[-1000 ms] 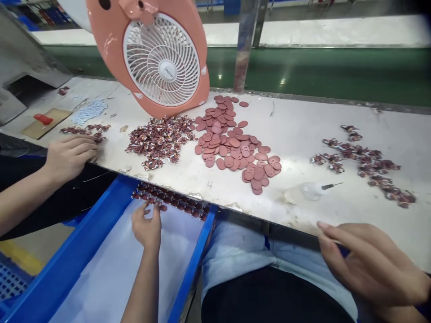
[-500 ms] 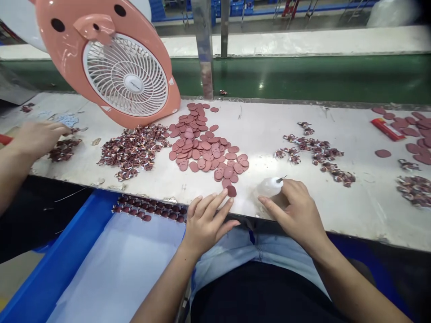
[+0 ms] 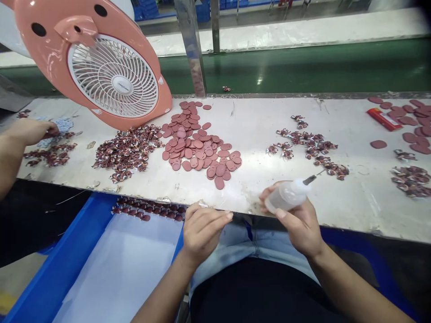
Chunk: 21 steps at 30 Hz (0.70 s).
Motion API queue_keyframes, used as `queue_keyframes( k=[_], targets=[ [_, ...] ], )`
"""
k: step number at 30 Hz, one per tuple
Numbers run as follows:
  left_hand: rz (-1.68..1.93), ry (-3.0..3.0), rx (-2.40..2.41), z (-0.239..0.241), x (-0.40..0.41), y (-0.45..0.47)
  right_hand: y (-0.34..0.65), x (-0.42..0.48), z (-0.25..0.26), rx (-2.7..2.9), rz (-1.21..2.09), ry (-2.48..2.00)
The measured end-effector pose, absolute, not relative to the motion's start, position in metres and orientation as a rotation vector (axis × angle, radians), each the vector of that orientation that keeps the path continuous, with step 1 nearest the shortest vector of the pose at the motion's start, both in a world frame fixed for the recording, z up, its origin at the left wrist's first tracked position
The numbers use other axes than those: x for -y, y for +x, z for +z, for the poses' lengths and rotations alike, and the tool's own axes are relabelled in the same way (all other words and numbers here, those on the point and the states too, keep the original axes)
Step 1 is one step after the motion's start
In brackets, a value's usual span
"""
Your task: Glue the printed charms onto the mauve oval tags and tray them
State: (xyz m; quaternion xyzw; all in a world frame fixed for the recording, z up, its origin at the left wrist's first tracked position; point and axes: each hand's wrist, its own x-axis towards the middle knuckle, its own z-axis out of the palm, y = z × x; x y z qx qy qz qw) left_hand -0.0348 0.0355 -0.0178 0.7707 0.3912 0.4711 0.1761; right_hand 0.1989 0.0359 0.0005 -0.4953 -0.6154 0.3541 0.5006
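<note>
My right hand [image 3: 305, 226] is wrapped round a translucent squeeze bottle [image 3: 286, 195] with a thin needle tip. The bottle tilts up and to the right above the table. At the table's front edge is my left hand [image 3: 204, 231], its fingers pressed together and pointing right; what they hold, if anything, is hidden. Beyond it lies a pile of flat, dark pink oval pieces [image 3: 202, 150], some with small holes. Small brown figure-like pieces [image 3: 313, 143] are scattered beyond the bottle.
A pink pig-shaped fan [image 3: 114, 80] stands at the back left, behind a heap of brown pieces [image 3: 128, 152]. A co-worker's hand [image 3: 30, 132] is at far left. Below the edge, a blue bin [image 3: 57, 264] holds rows of assembled pieces [image 3: 148, 208]. A red packet [image 3: 384, 119] lies right.
My right hand has lifted the bottle and turned it. My left hand has drawn back, its fingers closing; the dark oval by its fingertips no longer shows on the table.
</note>
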Motion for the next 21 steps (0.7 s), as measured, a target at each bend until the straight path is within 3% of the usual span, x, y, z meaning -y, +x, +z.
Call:
queue_keyframes(
  k=[5, 14, 17, 21],
  targets=[
    [1.194, 0.945, -1.163, 0.015, -0.007, 0.0, 0.175, -0.027, 0.018, 1.34, 1.339, -1.072],
    [1.181, 0.724, -0.803, 0.006, -0.002, 0.009, 0.163, -0.016, 0.016, 1.079, 1.73, -0.977],
    [1.21, 0.562, -0.858, 0.007, -0.001, 0.007, 0.183, -0.011, 0.015, 1.149, 1.644, -1.055],
    [1.19, 0.356, -0.871, 0.011, -0.001, 0.005, 0.213, -0.007, 0.022, 1.377, 1.116, -1.309]
  ],
)
